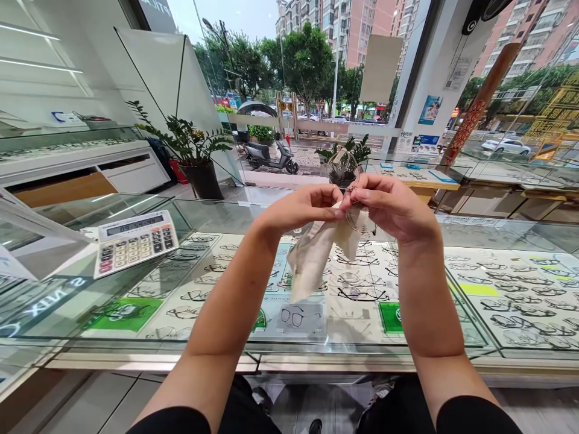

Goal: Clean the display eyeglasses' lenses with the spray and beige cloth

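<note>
Both of my hands meet above the glass counter, at the middle of the head view. In my left hand a pale beige cloth is pinched between thumb and fingers, its loose end hanging down. My right hand is closed on a pair of thin-rimmed eyeglasses; one round lens shows below the fingers, and part of the cloth hangs beside and behind it. The fingers of both hands nearly touch and hide much of the eyeglasses.
A glass display counter with rows of eyeglasses spans the view below my hands. On its left part lies a white calculator. Potted plants stand beyond the counter. Past the window are a parked scooter and a street.
</note>
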A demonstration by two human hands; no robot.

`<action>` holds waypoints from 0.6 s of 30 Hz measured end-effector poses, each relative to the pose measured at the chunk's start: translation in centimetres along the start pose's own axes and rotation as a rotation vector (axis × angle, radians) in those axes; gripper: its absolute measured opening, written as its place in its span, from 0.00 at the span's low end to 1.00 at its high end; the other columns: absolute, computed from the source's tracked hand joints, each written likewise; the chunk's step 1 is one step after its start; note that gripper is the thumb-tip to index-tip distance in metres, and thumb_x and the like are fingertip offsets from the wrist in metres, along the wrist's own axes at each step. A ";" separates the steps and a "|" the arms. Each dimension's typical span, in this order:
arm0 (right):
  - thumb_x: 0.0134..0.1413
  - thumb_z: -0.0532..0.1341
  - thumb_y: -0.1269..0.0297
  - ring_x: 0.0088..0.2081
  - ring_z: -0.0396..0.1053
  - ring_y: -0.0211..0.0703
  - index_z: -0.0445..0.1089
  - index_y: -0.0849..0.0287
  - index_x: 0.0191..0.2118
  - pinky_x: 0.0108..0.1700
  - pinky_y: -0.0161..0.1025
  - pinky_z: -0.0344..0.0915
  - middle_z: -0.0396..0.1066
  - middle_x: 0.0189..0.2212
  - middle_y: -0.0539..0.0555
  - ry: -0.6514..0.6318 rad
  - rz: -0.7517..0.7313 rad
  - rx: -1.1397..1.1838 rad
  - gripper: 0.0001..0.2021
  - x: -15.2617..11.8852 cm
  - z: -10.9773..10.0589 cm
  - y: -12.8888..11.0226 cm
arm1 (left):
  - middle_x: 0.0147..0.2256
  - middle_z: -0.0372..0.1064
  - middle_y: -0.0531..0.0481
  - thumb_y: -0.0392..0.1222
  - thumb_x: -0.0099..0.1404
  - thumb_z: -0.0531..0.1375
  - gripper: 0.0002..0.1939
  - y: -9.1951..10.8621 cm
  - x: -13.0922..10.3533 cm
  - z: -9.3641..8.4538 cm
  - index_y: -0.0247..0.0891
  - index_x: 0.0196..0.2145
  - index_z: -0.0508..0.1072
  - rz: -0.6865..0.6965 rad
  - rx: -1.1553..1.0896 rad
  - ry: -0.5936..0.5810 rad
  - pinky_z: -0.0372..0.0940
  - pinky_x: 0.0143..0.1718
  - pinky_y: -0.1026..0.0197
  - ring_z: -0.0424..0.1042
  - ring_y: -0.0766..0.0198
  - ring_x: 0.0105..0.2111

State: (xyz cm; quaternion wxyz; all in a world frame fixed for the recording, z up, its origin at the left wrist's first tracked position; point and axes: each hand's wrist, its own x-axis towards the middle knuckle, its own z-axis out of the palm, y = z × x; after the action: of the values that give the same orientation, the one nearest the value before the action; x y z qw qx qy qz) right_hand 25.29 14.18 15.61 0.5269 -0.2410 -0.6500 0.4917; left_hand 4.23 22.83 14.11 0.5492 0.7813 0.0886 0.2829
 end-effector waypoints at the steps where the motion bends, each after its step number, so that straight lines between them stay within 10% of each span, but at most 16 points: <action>1: 0.56 0.78 0.56 0.37 0.77 0.41 0.79 0.55 0.32 0.46 0.40 0.74 0.80 0.33 0.50 0.006 0.001 -0.005 0.11 0.0 0.0 0.0 | 0.34 0.68 0.51 0.51 0.59 0.78 0.20 0.1 0.0 0.0 0.37 0.34 0.75 0.003 0.004 -0.002 0.63 0.37 0.62 0.65 0.65 0.34; 18: 0.57 0.78 0.56 0.39 0.77 0.40 0.81 0.54 0.34 0.45 0.38 0.74 0.81 0.35 0.50 0.062 -0.017 0.009 0.10 0.0 0.1 -0.2 | 0.28 0.64 0.54 0.47 0.60 0.77 0.19 0.4 -0.3 -0.2 0.38 0.31 0.71 0.009 0.013 0.127 0.55 0.30 0.63 0.61 0.68 0.28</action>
State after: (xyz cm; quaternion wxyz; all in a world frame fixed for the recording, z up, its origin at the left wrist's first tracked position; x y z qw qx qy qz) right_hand 25.27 14.05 15.74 0.5520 -0.2482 -0.6330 0.4827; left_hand 3.78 22.71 14.44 0.5362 0.7657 0.1216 0.3337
